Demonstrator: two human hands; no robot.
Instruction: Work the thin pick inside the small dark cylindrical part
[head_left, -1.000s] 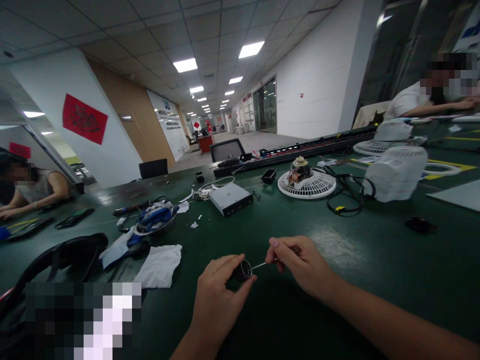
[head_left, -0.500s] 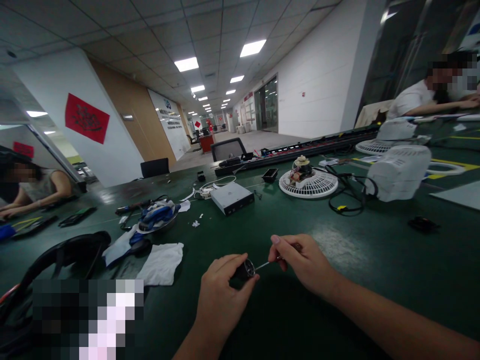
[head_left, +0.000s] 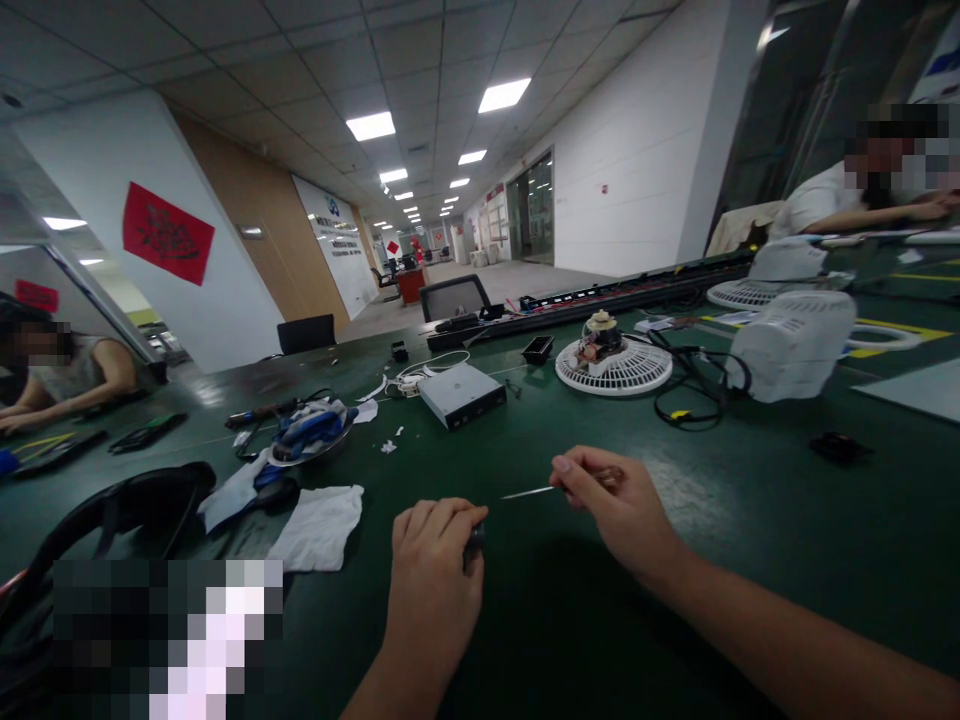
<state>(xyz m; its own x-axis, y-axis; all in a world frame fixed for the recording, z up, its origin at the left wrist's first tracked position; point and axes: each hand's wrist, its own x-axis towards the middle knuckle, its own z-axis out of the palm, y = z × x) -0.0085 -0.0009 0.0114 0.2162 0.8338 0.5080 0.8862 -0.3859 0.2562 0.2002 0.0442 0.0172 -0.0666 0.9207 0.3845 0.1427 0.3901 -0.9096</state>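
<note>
My left hand (head_left: pixel 437 570) is closed around a small dark round part (head_left: pixel 475 538), which is mostly hidden by the fingers and palm. Pinched in my right hand (head_left: pixel 611 500) is a thin screwdriver (head_left: pixel 529 492), its metal shaft pointing left. The shaft's tip is in the air, up and to the right of the dark part and apart from it. Both hands are over the green table (head_left: pixel 570 620). Beyond them lies a silver and black disc drive (head_left: pixel 463 394).
A white fan grille with a motor (head_left: pixel 613 365), a black cable (head_left: pixel 694 400) and a white housing (head_left: pixel 796 345) stand at the back right. On the left are white cloth (head_left: pixel 319 525), blue gloves (head_left: pixel 311 425) and a black headset (head_left: pixel 127 510). People sit at both sides.
The screwdriver tip has come away from the dark part as my right hand moved slightly right and up. My left hand has turned, covering more of the part.
</note>
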